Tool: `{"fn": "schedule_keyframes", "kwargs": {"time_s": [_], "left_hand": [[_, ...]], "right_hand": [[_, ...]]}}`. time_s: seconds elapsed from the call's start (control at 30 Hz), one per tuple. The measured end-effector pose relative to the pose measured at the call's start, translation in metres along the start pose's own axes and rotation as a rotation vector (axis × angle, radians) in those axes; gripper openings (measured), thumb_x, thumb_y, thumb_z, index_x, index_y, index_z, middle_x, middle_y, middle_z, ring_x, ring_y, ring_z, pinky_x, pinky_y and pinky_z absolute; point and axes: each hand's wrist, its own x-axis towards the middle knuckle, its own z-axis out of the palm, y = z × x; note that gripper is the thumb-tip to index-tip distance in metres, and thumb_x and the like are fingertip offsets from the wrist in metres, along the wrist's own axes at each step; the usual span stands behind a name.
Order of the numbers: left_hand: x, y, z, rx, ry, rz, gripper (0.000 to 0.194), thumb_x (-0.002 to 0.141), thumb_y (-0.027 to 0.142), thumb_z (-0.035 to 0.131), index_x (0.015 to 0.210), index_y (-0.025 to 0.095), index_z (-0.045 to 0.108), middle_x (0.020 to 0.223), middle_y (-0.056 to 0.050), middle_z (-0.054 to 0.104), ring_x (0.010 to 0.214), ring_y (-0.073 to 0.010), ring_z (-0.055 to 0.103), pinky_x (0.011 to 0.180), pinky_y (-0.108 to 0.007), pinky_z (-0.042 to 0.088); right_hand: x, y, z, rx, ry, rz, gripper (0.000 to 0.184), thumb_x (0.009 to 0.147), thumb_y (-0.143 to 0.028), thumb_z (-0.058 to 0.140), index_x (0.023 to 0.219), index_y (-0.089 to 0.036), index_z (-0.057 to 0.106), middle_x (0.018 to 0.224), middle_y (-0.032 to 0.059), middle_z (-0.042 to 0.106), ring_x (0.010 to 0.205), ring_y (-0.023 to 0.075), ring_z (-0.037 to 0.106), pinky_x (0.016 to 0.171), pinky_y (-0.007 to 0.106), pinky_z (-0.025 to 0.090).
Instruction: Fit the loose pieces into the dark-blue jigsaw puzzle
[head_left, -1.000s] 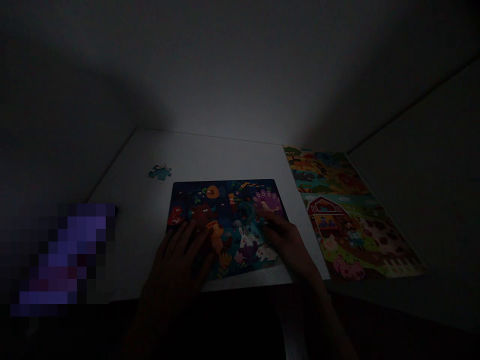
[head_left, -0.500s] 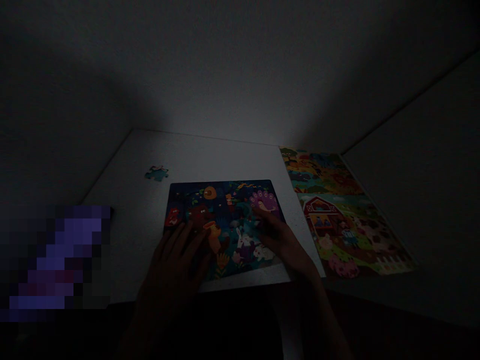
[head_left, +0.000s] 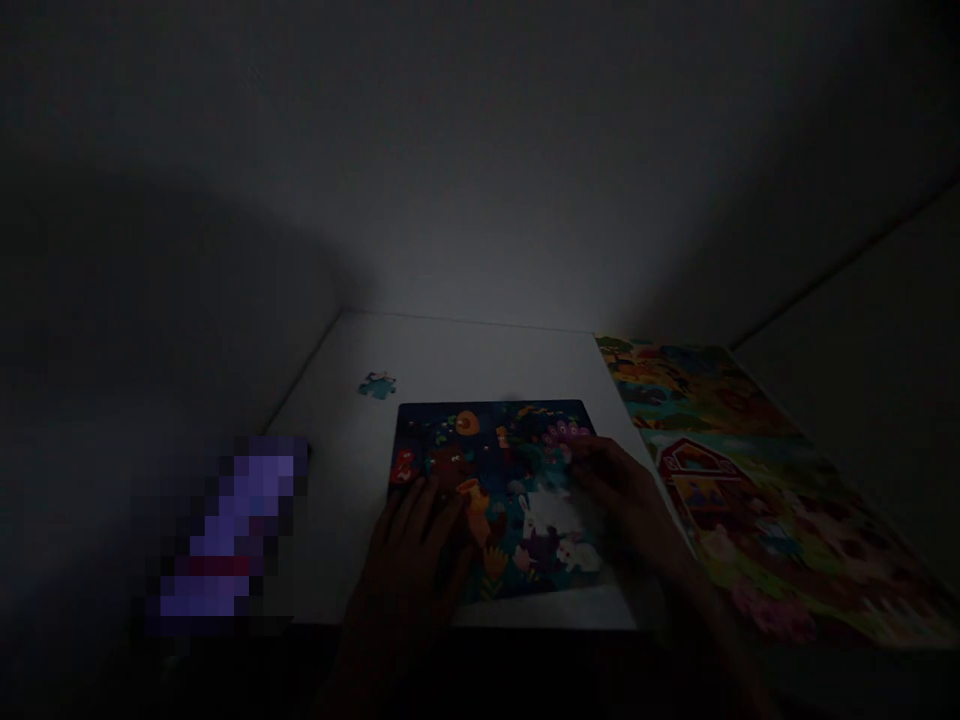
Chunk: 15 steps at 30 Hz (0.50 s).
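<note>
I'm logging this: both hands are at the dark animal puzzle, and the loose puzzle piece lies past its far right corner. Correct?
No: the head view shows the loose puzzle piece past the far left corner. The left hand and right hand are at the dark animal puzzle.

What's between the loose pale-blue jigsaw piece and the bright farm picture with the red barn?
In the head view, the dark-blue rectangular animal puzzle lies between them, with the bare right hand over its right side.
</note>
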Motion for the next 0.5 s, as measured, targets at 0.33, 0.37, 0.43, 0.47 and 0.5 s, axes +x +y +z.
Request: {"fn": "schedule_keyframes", "kwargs": {"time_s": [0.33,0.37,0.43,0.47,0.5], "left_hand": [[-0.002,0.004,-0.008,-0.031,-0.035,-0.05,0.055,0.092,0.032,0.055,0.145,0.025,0.042,0.151,-0.01,0.044,0.136,-0.0297,0.043,0.106,-0.051,0.045],[-0.002,0.004,-0.008,-0.029,-0.035,-0.052,0.056,0.091,0.032,0.056,0.145,0.025,0.042,0.15,-0.01,0.045,0.136,-0.0301,0.044,0.105,-0.051,0.045],[-0.003,0.003,-0.006,-0.035,-0.025,-0.064,0.057,0.091,0.034,0.057,0.145,0.026,0.043,0.149,-0.01,0.046,0.136,-0.0301,0.044,0.105,-0.051,0.045],[-0.004,0.003,-0.005,-0.043,-0.025,-0.069,0.056,0.091,0.035,0.057,0.145,0.026,0.043,0.15,-0.009,0.045,0.136,-0.0299,0.044,0.106,-0.051,0.045],[-0.005,0.003,-0.003,-0.054,-0.025,-0.071,0.056,0.091,0.036,0.056,0.145,0.027,0.044,0.15,-0.008,0.044,0.137,-0.0296,0.043,0.107,-0.05,0.044]], "right_hand": [[0.162,-0.031,0.105,-0.572,-0.34,-0.192,0.031,0.085,-0.011,0.05,0.109,-0.014,0.068,0.103,0.0084,0.071,0.089,0.0184,0.064,0.082,0.032,0.05],[0.171,-0.034,0.116,-0.68,-0.319,-0.217,0.032,0.085,-0.009,0.05,0.11,-0.013,0.068,0.109,0.0111,0.07,0.096,0.0201,0.064,0.087,0.034,0.049],[0.178,-0.039,0.14,-0.813,-0.248,-0.273,0.033,0.086,-0.007,0.05,0.114,-0.011,0.067,0.126,0.017,0.062,0.115,0.0257,0.056,0.1,0.04,0.042],[0.177,-0.042,0.153,-0.837,-0.225,-0.298,0.033,0.088,-0.008,0.05,0.117,-0.011,0.066,0.133,0.0185,0.057,0.123,0.028,0.05,0.104,0.042,0.037],[0.174,-0.046,0.167,-0.851,-0.224,-0.31,0.033,0.09,-0.012,0.051,0.12,-0.012,0.065,0.135,0.0191,0.054,0.126,0.0294,0.047,0.105,0.044,0.036]]}}
